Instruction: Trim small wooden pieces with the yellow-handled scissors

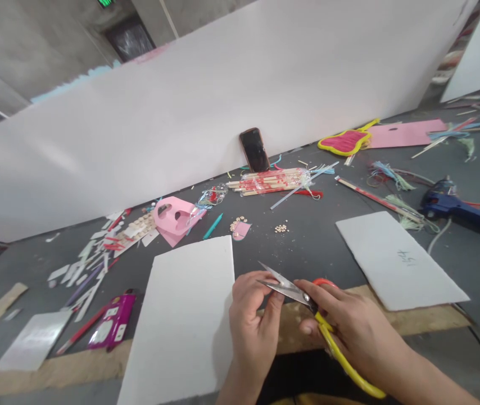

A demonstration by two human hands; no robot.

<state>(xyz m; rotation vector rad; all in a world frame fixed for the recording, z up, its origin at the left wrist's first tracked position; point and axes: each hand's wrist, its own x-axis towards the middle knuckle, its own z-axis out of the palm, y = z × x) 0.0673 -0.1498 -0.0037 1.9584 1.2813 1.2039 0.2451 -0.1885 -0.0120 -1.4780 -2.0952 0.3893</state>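
My right hand (345,315) is closed round the scissors (328,332), which have yellow and red handles. Their blades are parted and point left, toward my left hand (254,315). My left hand's thumb and fingers are pinched near the blade tips; what they hold, if anything, is too small to make out. A large white board (181,315) lies to the left of my left hand. Beyond the hands are a small pile of beads (281,228), a pink heart-shaped piece (240,230) beside more beads, and a teal pen (213,226).
A phone (254,150) leans on the white partition (181,112) behind bagged sticks (274,181). At right are a white board (400,259) and a blue glue gun (454,208). A pink cutout (176,219), scraps and a magenta box (116,320) are at left.
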